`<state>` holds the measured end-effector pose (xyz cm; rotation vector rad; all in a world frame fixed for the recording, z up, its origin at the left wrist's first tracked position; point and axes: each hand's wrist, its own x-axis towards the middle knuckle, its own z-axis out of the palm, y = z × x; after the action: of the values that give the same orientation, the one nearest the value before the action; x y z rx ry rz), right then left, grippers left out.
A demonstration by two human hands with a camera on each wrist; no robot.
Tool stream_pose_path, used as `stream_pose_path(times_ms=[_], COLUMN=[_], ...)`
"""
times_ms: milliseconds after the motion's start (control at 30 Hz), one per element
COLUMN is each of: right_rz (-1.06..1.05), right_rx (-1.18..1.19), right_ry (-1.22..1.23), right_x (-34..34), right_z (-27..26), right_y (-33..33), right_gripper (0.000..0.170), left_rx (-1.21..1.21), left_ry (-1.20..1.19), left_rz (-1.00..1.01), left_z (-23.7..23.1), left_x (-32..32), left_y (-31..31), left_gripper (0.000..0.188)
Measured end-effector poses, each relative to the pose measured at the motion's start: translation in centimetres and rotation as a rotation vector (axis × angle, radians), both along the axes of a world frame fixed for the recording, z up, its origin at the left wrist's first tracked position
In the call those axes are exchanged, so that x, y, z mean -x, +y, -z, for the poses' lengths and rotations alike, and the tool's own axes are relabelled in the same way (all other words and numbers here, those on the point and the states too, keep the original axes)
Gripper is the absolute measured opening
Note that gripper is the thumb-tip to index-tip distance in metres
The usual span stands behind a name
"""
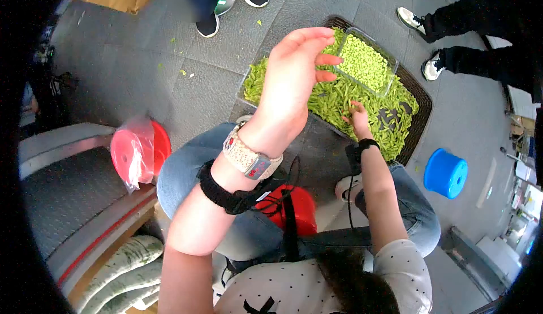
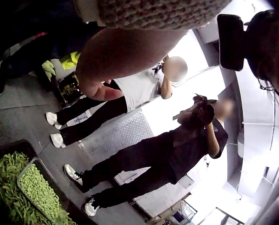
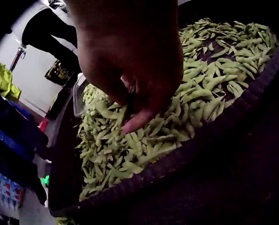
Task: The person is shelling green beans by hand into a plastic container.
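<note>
A dark woven basket (image 1: 424,102) holds a heap of green edamame pods (image 1: 334,102). On the pods, at the basket's far side, stands a clear plastic container (image 1: 390,79) of shelled beans (image 1: 365,62). My left hand (image 1: 294,68) is raised over the basket's left part, bent at the wrist, its fingers loosely curved with nothing visible in them. My right hand (image 1: 359,120) reaches down to the pods at the near side. In the right wrist view its thumb (image 3: 138,121) stands apart from the fingers, right at the pods; the palm is hidden.
A blue plastic stool (image 1: 444,172) is on the floor to the right. A red stool (image 1: 161,150) with a plastic bag stands left, and another red stool (image 1: 300,209) is between my legs. People stand beyond the basket. Large pale-green gourds (image 1: 124,263) lie at lower left.
</note>
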<state>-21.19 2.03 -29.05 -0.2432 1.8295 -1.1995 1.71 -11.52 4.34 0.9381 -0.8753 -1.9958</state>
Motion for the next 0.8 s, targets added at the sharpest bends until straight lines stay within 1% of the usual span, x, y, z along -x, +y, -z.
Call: stream_pose_path(times_ms=[33,67,167,200,333,433,467,600,700,800], right_rz=[0.059,0.062,0.136,0.112,0.233,0.239,0.249,0.192,0.210,0.229], right_rx=[0.022,0.037,0.038,0.012,0.058,0.087,0.167,0.141,0.143,0.135], right_ry=[-0.069,-0.125,-0.197,-0.175,-0.245,-0.313,-0.351,-0.319,-0.293,-0.323], right_x=[-0.1,-0.3,0.2,0.3,0.1,0.9,1.1,1.6,1.5,1.7], right_z=[-0.5,-1.1,-1.0,-1.5,-2.6,-2.9,-2.7,-4.8,-6.4,-8.0], right_y=[0.0,0.2,0.4,0.4,0.7,1.5,1.6,2.0,2.0,2.4], right_gripper=[0.028,0.024,0.022,0.025,0.029,0.028,0.029,0.030,0.031,0.032], left_rx=[0.005,0.009,0.016,0.018,0.055,0.075,0.078,0.070,0.086,0.106], left_ry=[-0.001,-0.001,0.009,0.013,0.040,0.048,0.049,0.065,0.083,0.097], left_rz=[0.003,0.005,0.007,0.010,0.025,0.044,0.052,0.078,0.100,0.130], left_z=[0.0,0.0,-0.1,-0.1,-0.3,-0.4,-0.5,-0.5,-0.6,-0.7], left_x=[0.1,0.0,0.2,0.2,0.1,0.1,0.1,0.5,0.6,0.9], left_y=[0.0,0.1,0.2,0.1,0.3,0.4,0.4,0.7,1.0,1.2], left_gripper=[0.023,0.023,0.021,0.021,0.020,0.020,0.020,0.020,0.021,0.021])
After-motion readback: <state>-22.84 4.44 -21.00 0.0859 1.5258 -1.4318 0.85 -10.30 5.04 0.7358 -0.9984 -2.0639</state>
